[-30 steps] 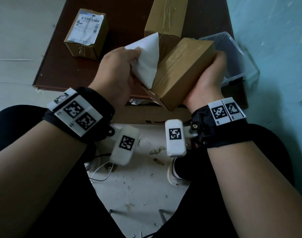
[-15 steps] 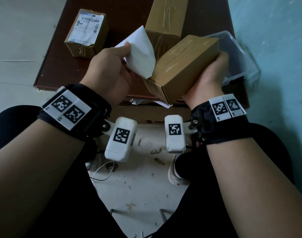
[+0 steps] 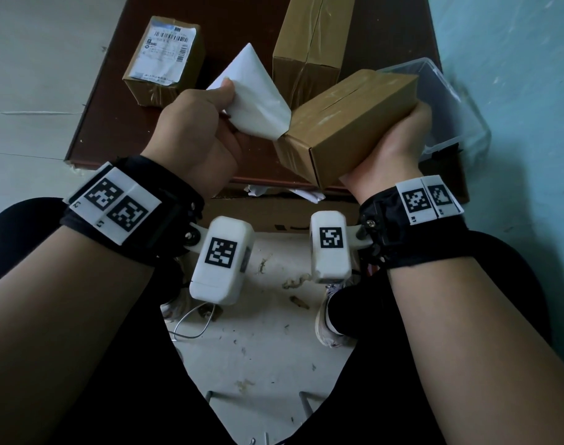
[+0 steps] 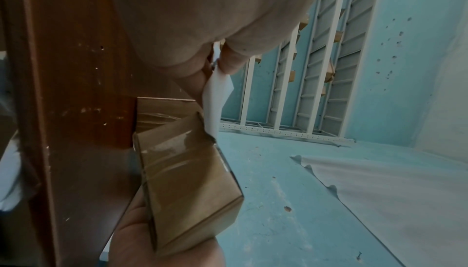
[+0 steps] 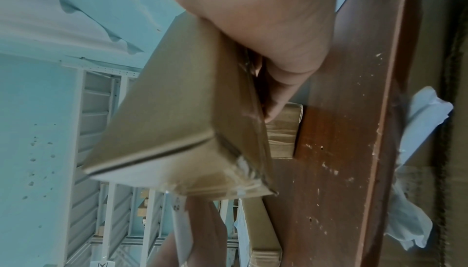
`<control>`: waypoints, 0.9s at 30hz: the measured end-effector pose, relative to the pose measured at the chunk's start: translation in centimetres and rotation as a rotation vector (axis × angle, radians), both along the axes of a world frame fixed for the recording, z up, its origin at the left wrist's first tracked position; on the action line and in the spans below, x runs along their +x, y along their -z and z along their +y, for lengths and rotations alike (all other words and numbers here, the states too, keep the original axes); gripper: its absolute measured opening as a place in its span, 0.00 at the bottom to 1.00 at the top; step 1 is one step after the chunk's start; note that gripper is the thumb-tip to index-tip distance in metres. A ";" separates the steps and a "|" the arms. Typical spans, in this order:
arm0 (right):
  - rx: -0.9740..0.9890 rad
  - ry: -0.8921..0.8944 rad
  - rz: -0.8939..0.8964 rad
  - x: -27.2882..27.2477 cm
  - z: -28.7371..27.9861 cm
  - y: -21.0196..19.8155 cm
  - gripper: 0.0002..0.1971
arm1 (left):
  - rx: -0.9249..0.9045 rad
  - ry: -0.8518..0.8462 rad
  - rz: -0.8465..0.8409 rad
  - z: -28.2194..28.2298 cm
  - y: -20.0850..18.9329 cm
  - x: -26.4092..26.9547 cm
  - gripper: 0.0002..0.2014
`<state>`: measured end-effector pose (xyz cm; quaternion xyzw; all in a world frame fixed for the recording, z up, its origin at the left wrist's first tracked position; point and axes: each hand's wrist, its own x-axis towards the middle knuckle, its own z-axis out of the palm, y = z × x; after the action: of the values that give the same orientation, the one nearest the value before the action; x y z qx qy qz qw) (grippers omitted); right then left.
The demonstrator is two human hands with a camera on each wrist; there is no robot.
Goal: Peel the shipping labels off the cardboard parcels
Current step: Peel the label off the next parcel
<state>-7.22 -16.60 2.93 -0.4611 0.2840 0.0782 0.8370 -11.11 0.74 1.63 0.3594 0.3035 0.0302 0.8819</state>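
My right hand (image 3: pixel 399 146) grips a taped cardboard parcel (image 3: pixel 348 123) from the right side and holds it tilted above the near edge of the brown table (image 3: pixel 113 101). My left hand (image 3: pixel 197 133) pinches a white shipping label (image 3: pixel 258 101) that is peeled back, with only its lower corner touching the parcel's near left corner. In the left wrist view the label (image 4: pixel 215 99) runs from my fingertips (image 4: pixel 230 61) down to the parcel (image 4: pixel 187 171). In the right wrist view my fingers (image 5: pixel 278 99) curl round the parcel (image 5: pixel 182 123).
A small parcel (image 3: pixel 165 59) with its label on lies at the table's back left. A long bare parcel (image 3: pixel 309 43) lies at the back middle. A clear plastic bin (image 3: pixel 447 107) stands at the right. Crumpled paper (image 3: pixel 306 192) lies in a cardboard box below the table edge.
My left hand has pulled the label up and to the left, so more of it is off the parcel. The right hand has tipped the parcel slightly flatter and moved it a little right.
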 end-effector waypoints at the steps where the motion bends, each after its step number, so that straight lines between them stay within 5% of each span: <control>1: -0.021 -0.013 -0.025 0.5 -0.2 0.5 0.31 | -0.007 0.005 -0.030 0.0 0.0 -0.1 0.16; 9: 0.023 0.001 -0.028 1.0 -0.4 0.8 0.31 | -0.050 -0.060 -0.035 0.4 0.3 0.2 0.18; 15: 0.115 0.051 -0.025 1.1 -0.3 1.2 0.32 | -0.037 -0.149 -0.041 0.6 0.1 0.1 0.10; 19: 0.157 0.130 -0.003 1.2 -0.7 1.3 0.34 | -0.195 -0.282 -0.171 3.4 -0.5 -0.3 0.17; 25: 0.171 0.044 0.003 0.6 0.8 2.0 0.33 | -0.029 0.036 -0.034 2.4 -0.2 -1.7 0.28; 27: 0.146 0.018 0.008 0.5 1.3 2.3 0.28 | -0.021 0.027 -0.001 1.2 0.0 -1.6 0.28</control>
<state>-6.68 -15.28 0.66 -0.3959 0.2851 0.0930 0.8679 -12.72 1.97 1.60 0.3539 0.2985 0.0154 0.8862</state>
